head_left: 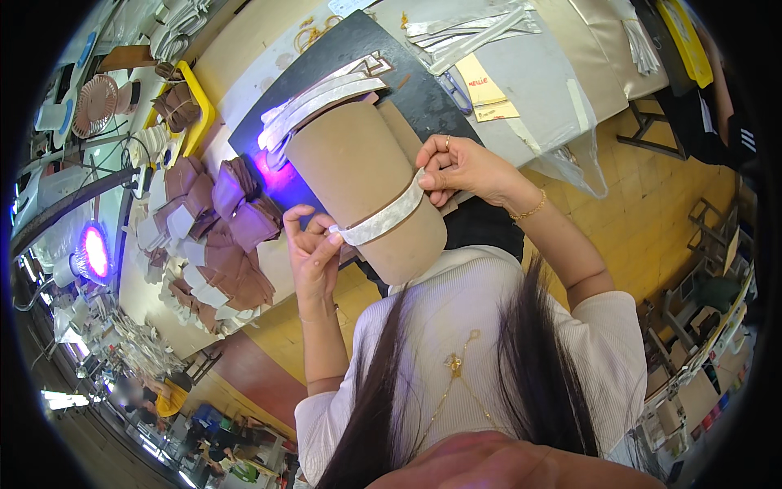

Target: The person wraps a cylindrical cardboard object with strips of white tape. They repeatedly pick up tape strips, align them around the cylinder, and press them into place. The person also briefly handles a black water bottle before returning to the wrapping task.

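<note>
A whitish strip with a brown edge (383,222) lies bent across a tan, rounded form (350,159), which slants toward my body. My left hand (314,253) pinches the strip's left end between thumb and finger. At the other end, my right hand (466,173) grips the strip the same way, by the form's right edge. Beyond the form, several similar pale strips (326,99) are piled on a dark mat (407,69). The form's underside is hidden.
Stacks of brown pieces (232,265) cover the table's left side, near a yellow tray (204,102) and a glowing lamp (94,250). More pale strips (481,37), a blue cutter (454,92) and yellow cards (481,81) lie at the back. Another person (713,114) is at far right.
</note>
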{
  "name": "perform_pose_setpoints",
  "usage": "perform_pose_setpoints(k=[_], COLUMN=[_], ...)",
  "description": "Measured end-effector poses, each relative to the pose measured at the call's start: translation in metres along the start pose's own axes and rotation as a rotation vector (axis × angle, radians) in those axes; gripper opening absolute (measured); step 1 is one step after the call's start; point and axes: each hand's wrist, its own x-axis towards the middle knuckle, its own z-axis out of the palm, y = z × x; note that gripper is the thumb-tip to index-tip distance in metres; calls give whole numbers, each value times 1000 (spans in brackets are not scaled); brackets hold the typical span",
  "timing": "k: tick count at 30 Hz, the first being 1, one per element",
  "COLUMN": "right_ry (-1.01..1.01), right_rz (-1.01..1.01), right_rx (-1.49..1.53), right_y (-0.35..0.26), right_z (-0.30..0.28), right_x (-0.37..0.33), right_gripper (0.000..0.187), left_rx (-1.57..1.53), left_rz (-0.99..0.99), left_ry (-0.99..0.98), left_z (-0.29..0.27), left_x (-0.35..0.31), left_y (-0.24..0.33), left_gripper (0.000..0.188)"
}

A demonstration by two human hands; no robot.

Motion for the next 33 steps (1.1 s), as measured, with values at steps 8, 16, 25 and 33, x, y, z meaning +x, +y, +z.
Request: perform_pose_setpoints(k=[8,16,25,33], right_ry=[53,153,472,-101], right_rz=[-60,-150,-756,-1020], right_rx=[88,-84,-970,-1577], right_y=[9,16,-35,-11], right_z=[0,12,31,119], right_x=[-1,-8,-22,-7], right_gripper=[24,13,19,56], left_rx=[8,24,-30,-128], left_rz=[-5,2,3,60], left_ry=[5,39,-32,12], left_z=[3,3,1,18], left_x=[0,-6,-4,-17], left_y=[0,2,-5,-7], left_gripper=[55,60,55,64])
